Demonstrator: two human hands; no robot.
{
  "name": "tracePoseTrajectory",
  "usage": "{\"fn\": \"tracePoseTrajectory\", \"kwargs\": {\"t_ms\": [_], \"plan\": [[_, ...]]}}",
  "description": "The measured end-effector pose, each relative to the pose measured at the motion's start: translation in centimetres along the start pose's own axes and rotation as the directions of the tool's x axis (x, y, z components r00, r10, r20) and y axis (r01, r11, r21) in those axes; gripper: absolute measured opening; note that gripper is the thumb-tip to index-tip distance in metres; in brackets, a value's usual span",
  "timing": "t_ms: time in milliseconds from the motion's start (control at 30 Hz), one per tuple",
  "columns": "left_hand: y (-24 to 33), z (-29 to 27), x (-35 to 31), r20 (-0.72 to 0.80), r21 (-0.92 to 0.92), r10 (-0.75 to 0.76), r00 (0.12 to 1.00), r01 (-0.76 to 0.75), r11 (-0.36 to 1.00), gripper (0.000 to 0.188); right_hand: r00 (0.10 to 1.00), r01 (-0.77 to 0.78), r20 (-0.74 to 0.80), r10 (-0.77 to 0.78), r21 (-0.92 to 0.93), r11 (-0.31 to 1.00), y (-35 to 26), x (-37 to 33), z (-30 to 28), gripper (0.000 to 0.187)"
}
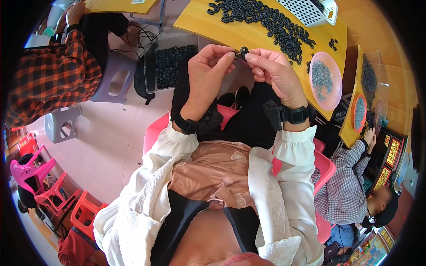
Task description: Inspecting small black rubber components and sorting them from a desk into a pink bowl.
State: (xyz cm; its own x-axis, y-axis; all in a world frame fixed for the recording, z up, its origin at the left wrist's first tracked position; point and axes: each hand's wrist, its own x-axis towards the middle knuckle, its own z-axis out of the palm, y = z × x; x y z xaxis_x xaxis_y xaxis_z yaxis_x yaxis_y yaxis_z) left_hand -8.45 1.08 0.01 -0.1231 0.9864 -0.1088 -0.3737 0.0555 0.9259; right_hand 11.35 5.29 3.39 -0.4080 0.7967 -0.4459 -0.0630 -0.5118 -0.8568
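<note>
Both my hands are raised close together before the near edge of the yellow table [195, 21]. Between the thumb and fingers of my right hand [278, 73] is a small black oval ring-like piece [244, 51], held upright. My left hand [205, 71] is pinched just beside it, and something small and dark shows at its fingertips, too tiny to name. Many similar black pieces [286, 35] lie spread over the table. To the right, a pink bowl [329, 106] with small silvery metal parts [321, 80] rests at the table edge.
A white perforated basket [306, 11] stands on the far table. Left of my legs sits a clear bin [150, 71] of black pieces. A person in orange plaid [53, 80] sits left; another in checked sleeves [344, 181] works right beside an orange bowl [355, 122]. Several stools surround us.
</note>
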Motion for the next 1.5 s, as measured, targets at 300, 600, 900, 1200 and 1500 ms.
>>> {"fn": "tracePoseTrajectory", "kwargs": {"t_ms": [300, 600, 900, 1200, 1500], "plan": [[0.0, -0.1, -0.1, -0.004, 0.028, 0.013, 1.000, -0.012, 1.000, 0.011, 0.985, 0.102, -0.117, -0.125, -0.189, 0.977, -0.2, -0.1, 0.9, 0.025], [-0.1, 0.1, -0.2, -0.016, 0.051, 0.023, 1.000, -0.023, 0.998, 0.011, 0.978, 0.118, -0.132, -0.163, -0.299, 0.947, -0.4, -0.2, 1.1, 0.026], [0.0, 0.2, -0.2, -0.004, 0.069, 0.046, 0.999, -0.046, 0.997, 0.011, 0.977, 0.111, -0.130, -0.168, -0.359, 0.927, -0.8, -0.5, 1.4, 0.025], [0.0, 0.3, -0.4, 0.014, 0.035, 0.070, 0.997, -0.070, 0.997, 0.014, 0.983, 0.097, -0.114, -0.146, -0.352, 0.931, -0.9, -0.8, 1.8, 0.025], [0.2, 0.7, -0.8, 0.034, 0.063, 0.083, 0.996, -0.086, 0.994, 0.014, 0.989, 0.089, -0.090, -0.120, -0.298, 0.950, -1.1, -1.1, 1.3, 0.024]]}}
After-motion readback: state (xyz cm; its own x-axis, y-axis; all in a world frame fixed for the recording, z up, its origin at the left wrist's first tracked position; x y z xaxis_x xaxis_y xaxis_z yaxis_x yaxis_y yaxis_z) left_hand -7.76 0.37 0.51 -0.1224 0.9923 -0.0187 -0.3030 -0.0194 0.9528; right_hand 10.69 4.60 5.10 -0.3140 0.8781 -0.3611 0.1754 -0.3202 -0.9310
